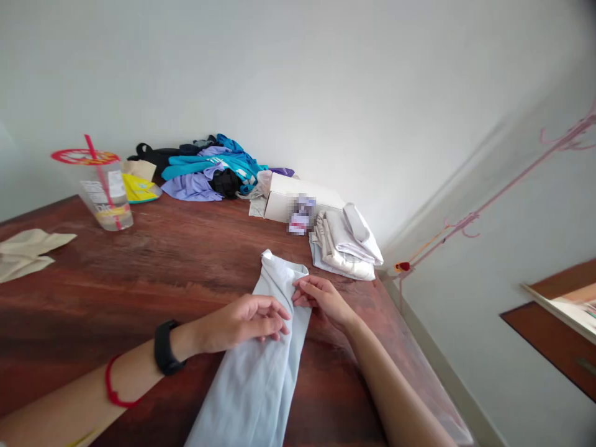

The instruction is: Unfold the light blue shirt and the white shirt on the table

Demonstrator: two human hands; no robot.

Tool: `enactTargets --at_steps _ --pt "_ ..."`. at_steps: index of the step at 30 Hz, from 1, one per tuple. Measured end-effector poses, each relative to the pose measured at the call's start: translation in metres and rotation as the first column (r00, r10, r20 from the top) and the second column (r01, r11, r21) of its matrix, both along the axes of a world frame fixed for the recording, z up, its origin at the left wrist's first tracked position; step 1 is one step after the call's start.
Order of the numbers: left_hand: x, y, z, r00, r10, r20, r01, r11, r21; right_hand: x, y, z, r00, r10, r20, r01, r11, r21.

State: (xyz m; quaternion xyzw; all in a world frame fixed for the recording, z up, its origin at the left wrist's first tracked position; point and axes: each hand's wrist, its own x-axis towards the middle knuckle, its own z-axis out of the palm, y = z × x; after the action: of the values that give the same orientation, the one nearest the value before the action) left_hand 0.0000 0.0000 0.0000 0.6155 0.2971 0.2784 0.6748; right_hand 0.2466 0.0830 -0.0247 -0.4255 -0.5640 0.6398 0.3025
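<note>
A long, narrow light grey-blue garment (254, 385) lies on the dark wooden table (153, 267), running from the bottom edge of the view to the middle. Its far end has a whitish lining showing. Over its middle is my left hand (258, 318), fingers loosely curved and apart, resting on or just above the cloth. At the garment's right edge, near the far end, my right hand (319, 298) pinches the cloth between thumb and fingers.
Folded pale clothes (349, 242) sit at the back right beside a white box (302, 192). A pile of blue, purple and black clothes (209, 167) lies by the wall. A plastic cup with straw (109, 195) stands back left; beige cloth (30, 251) lies at far left.
</note>
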Motion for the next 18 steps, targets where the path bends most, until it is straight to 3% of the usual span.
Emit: enactTargets --at_steps 8,18 --pt "0.0017 -0.0007 0.0015 0.999 -0.002 -0.047 0.001 0.999 -0.036 -0.0006 -0.0006 0.0 1.0 0.015 0.001 -0.015 1.0 0.026" --pt "-0.0001 -0.0013 -0.0033 0.997 -0.059 -0.042 0.06 0.998 0.028 -0.0004 0.0013 -0.0021 1.0 0.019 0.018 -0.019 1.0 0.023"
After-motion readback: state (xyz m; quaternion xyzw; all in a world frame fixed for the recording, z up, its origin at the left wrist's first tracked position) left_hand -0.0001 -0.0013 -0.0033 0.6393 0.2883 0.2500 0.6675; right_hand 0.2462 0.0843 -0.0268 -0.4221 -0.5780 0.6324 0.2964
